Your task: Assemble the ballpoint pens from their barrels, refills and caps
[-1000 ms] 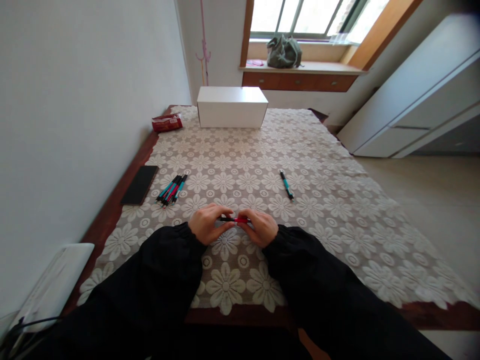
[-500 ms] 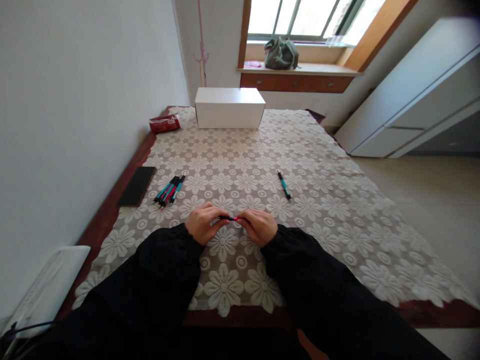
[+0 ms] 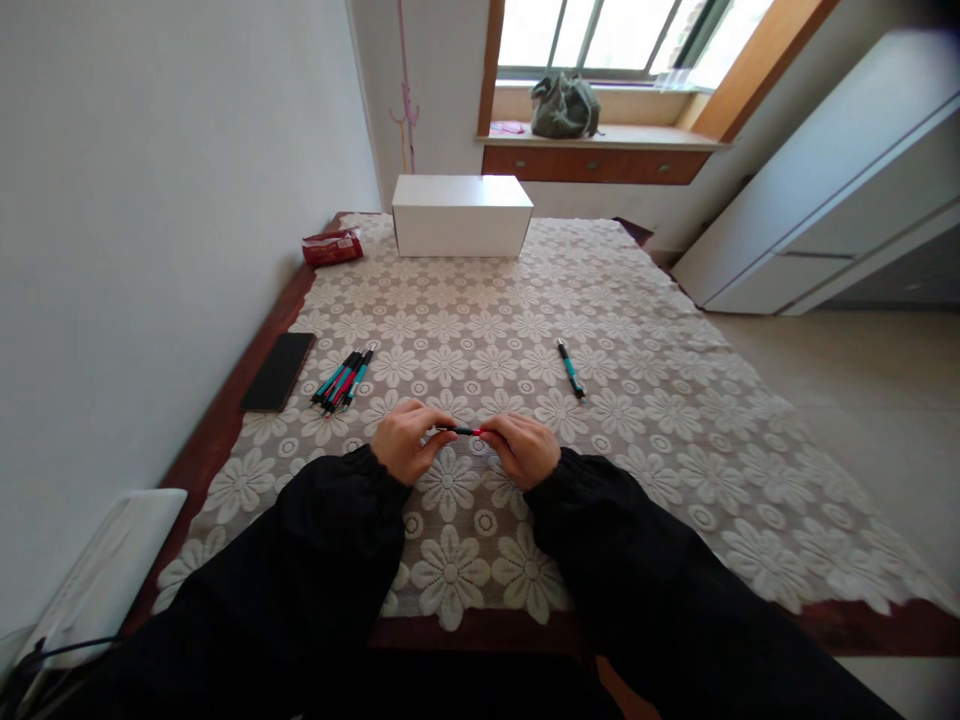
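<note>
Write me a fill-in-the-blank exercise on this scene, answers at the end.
1. Between the left hand and right hand, the held pen shows red and ____.
2. The clustered pens lie to the ____ of the lone pen.
3. The box on the table is coloured ____.

Answers: black; left; white

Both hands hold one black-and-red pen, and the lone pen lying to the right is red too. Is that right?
Not quite: the head view shows the lone pen to the right is teal and black. The left hand and right hand do hold one black-and-red pen.
</note>
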Motion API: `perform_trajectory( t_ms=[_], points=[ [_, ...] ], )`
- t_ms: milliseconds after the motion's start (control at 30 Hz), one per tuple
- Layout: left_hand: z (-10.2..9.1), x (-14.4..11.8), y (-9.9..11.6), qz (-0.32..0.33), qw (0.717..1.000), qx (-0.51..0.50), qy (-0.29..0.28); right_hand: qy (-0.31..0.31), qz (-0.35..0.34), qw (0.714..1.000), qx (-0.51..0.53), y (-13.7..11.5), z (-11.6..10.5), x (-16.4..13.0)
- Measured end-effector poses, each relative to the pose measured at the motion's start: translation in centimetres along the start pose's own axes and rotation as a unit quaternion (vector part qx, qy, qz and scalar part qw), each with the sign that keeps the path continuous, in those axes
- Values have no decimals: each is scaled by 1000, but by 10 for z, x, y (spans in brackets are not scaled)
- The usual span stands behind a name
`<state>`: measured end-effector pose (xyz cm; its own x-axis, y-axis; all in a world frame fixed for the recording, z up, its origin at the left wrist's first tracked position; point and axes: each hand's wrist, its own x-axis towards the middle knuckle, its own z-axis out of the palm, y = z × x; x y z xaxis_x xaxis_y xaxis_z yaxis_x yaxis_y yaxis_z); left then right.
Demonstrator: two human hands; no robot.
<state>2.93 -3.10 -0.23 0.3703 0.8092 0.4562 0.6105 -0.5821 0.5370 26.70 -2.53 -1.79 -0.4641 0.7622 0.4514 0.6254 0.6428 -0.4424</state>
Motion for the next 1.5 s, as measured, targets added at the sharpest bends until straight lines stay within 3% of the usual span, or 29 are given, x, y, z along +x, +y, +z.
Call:
perform_trajectory(
  t_ms=[300,633,800,900,1167,1367,1500],
  points=[
    [0,0,0,-27,999,27,-6,10,-3,1000,8,-1,-2,2],
    [1,1,0,-1,999,-25,24,8,6,1000,1,0,0,0],
    [0,1,-1,-42,999,15,-12,23,-5,1000,16,-3,-3,2],
    [1,1,-3,-31,999,17,-38,24,-6,1000,16,-3,-4,2],
    [-1,1,3,-27,1000,-7,-6,16,-1,1000,-5,-1,-3,1],
    [1,1,-1,-15,999,18,-33,22,-10,1000,17,-2,-4,2],
    [1,1,-3,-1,1000,12,-16,5,-6,1000,-6,1,-2,0]
  ],
)
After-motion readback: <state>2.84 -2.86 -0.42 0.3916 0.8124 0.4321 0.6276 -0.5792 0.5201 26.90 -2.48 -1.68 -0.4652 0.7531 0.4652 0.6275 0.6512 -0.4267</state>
